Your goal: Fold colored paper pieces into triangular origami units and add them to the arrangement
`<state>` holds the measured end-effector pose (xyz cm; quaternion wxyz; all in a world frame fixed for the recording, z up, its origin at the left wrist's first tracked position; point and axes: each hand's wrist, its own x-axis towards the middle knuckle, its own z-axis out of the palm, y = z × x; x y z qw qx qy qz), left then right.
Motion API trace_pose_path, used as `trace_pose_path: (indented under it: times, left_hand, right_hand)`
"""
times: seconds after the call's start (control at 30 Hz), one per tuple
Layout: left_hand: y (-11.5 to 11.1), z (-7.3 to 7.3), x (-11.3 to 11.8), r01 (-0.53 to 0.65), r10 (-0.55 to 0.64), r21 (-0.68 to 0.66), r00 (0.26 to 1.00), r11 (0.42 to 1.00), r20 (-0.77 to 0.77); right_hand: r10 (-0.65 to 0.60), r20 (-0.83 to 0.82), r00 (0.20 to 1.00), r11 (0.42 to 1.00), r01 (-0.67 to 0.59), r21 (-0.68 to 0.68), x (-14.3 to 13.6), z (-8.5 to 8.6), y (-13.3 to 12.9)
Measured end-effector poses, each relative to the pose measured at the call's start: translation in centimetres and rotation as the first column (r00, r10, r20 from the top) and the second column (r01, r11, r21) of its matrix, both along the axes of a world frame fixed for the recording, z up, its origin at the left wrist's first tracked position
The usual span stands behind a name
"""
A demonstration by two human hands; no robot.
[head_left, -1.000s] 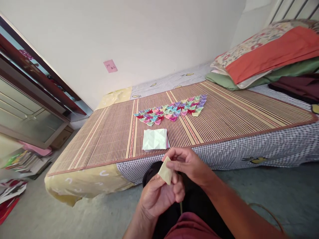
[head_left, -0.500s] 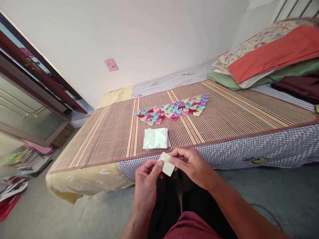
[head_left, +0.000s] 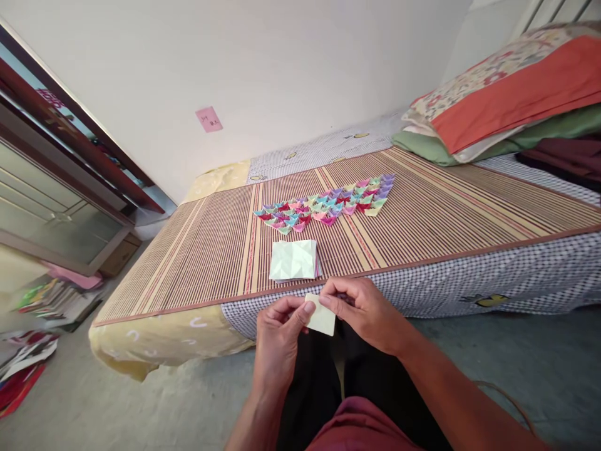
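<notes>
A small pale-yellow folded paper [head_left: 322, 321] hangs between my two hands, just off the front edge of the bed. My left hand [head_left: 280, 332] pinches its left side, thumb on top. On its upper right edge, my right hand [head_left: 359, 312] grips with thumb and forefinger. Right behind the hands lies a stack of creased paper sheets [head_left: 293, 260], pale green on top with pink edges below. Farther back, rows of small folded paper boats [head_left: 328, 205] in many colours stand close together on the striped mat [head_left: 211, 250].
Pillows [head_left: 511, 94] and dark folded cloth [head_left: 566, 161] lie at the bed's right end. A pink note [head_left: 209, 119] is on the wall. At left are a glass-fronted cabinet [head_left: 56, 213] and piled papers [head_left: 56, 300] on the floor.
The folded paper has turned in my fingers, from a diamond-like tilt to a squarer position. Both hands stay nearly in place, still gripping it.
</notes>
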<state>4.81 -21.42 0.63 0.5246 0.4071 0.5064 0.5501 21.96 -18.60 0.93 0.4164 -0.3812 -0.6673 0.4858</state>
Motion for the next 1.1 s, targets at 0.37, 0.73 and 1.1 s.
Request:
trace_pose_path:
  times: [0.37,0.73,1.1]
  left_hand:
    - [0.2,0.3,0.3,-0.013,0.014,0.027,1.0,1.0,-0.027]
    - [-0.5,-0.1,0.3,0.01,0.023,0.204,0.987,0.979,-0.156]
    - [-0.1,0.7,-1.7,0.135,-0.134,0.005,0.982,0.991,0.136]
  right_hand:
    - [-0.045,0.08,0.996,0.992,0.034,0.123,0.0,0.2,0.3]
    - [-0.052,-0.171,0.984,0.998,0.046,-0.039,-0.3,-0.3,0.6]
    - [0.079,-0.185,0.979,0.992,-0.096,-0.083,0.7,0.2,0.1]
